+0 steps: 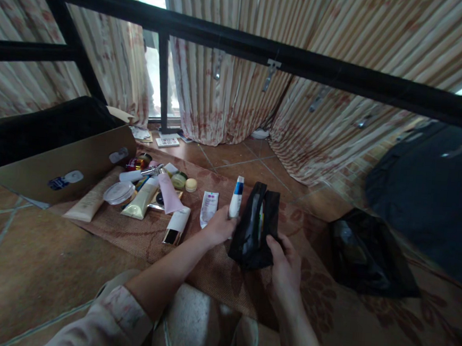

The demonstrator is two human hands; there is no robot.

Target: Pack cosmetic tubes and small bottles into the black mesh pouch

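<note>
In the head view, my left hand (221, 227) is closed around the lower part of a white tube with a blue band (236, 199), held upright. Right beside it, my right hand (287, 260) grips the right edge of a black pouch (255, 228). The pouch has a gap along its middle, and something small and light-coloured shows inside. Just left of my left hand lies a flat white sachet with purple print (209, 208). A white bottle with a dark and gold cap (177, 225) rests farther left on the patterned mat (137, 243).
Several cosmetics lie at the left, among them a pink tube (169, 194), a pale green tube (141, 198), a beige tube (93, 197) and a round clear case (119, 192). Behind them stands a cardboard box (92, 157). A black bag (372, 253) sits at right; a dark metal rail (233, 41) crosses above.
</note>
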